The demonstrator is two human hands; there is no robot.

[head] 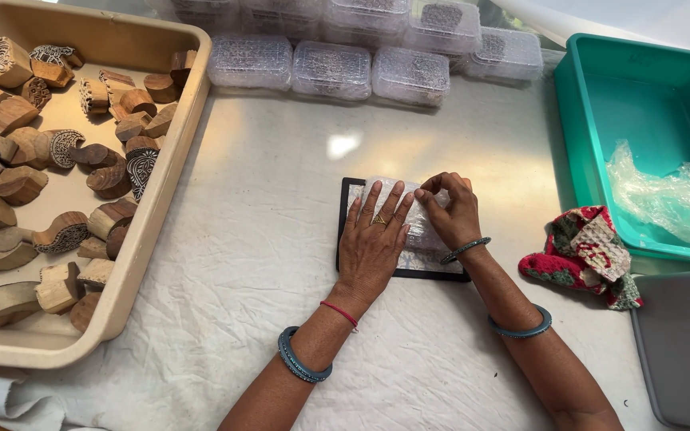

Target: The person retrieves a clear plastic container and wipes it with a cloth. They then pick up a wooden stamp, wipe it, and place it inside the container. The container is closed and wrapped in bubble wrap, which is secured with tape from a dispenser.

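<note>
White cloth-covered table (265, 263) fills the frame. Beige tray (171, 152) at left edge, full of carved wooden stamp blocks (57, 148). Teal bin (640, 104) upper right, crumpled clear plastic (672, 195) inside it. Row of clear lidded plastic boxes (333, 68) along top centre. Grey machine corner (684, 343) lower right. Red-green patterned cloth (584, 251) right of centre, just beside the bin. Black flat pad (349, 191) at centre, a clear textured plastic sheet (421, 235) lying on it. Left hand (373, 239) flat on the sheet, fingers straight and slightly spread, ring on one. Right hand (449, 211) touching sheet's upper right part, fingers curled, thumb and forefinger pinching its edge.
</note>
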